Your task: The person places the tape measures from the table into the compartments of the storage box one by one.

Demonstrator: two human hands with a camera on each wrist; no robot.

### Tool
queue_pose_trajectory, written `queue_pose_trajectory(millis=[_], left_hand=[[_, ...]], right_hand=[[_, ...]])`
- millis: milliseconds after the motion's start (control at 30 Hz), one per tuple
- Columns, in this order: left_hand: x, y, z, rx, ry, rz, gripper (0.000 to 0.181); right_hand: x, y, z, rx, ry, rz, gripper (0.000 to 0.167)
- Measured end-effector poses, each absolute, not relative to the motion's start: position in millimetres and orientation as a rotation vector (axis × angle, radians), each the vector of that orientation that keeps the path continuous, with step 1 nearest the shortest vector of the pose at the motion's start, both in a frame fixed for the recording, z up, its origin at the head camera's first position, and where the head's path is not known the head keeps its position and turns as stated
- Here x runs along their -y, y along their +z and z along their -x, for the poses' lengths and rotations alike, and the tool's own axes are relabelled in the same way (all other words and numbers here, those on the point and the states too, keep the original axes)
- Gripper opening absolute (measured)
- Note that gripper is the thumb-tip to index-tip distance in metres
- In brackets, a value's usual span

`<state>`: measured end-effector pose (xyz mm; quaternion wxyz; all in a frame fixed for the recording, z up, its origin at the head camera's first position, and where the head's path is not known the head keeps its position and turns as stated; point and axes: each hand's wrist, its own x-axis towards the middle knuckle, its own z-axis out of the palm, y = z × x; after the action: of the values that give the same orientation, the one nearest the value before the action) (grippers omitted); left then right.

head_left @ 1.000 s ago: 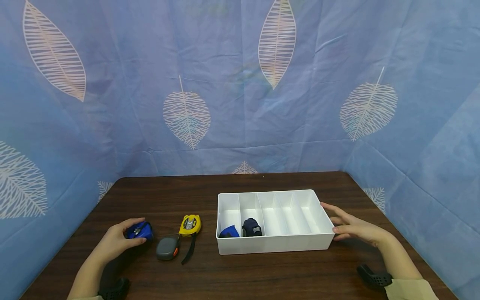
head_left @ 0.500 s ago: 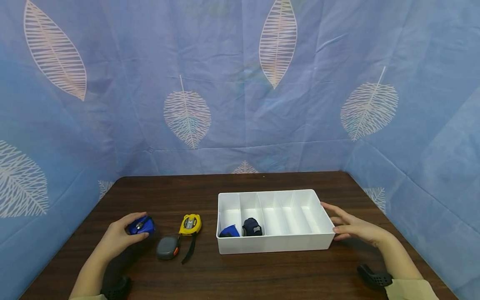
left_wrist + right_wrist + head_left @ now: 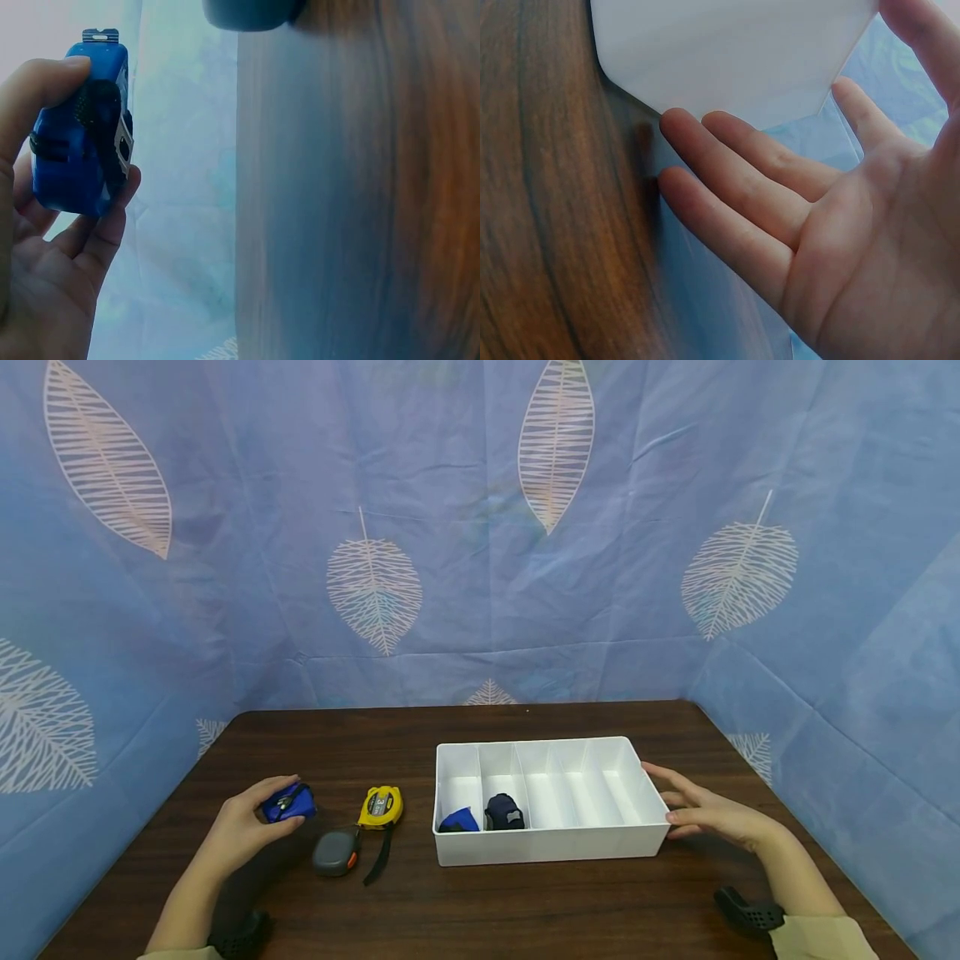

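Left hand [image 3: 238, 827]: my thumb and fingers grip the blue tape measure [image 3: 290, 802] (its metal hook [image 3: 100, 35] sticks out past my thumb), well to the left of the white tray [image 3: 551, 847].
Right hand [image 3: 716, 812]: grasping nothing, fingers extended against the tray's right end.
Yellow tape measure [image 3: 381, 807]: left of the tray, nearer it than my blue one.
Grey case [image 3: 334, 853]: also left of the tray.
Tray's leftmost compartment: a blue piece [image 3: 460, 820].
Tray's second: a navy one [image 3: 502, 811].
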<state>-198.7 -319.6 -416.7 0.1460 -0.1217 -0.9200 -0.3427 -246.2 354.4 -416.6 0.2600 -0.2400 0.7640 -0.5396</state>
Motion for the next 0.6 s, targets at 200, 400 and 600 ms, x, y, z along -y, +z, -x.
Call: queue_pose_trajectory(millis=[200, 400, 600], left_hand=[[315, -415, 198, 2.621, -0.988, 0.373, 0.061], [311, -414, 198, 2.612, -0.969, 0.381, 0.062], [307, -412, 200, 2.598, -0.975, 0.402, 0.061]], right_hand=[[-355, -417, 247, -2.063, -1.463, 0.663, 0.074], [-354, -417, 247, -2.057, -1.466, 0.657, 0.074], [-355, -417, 247, -2.059, -1.465, 0.661, 0.074]])
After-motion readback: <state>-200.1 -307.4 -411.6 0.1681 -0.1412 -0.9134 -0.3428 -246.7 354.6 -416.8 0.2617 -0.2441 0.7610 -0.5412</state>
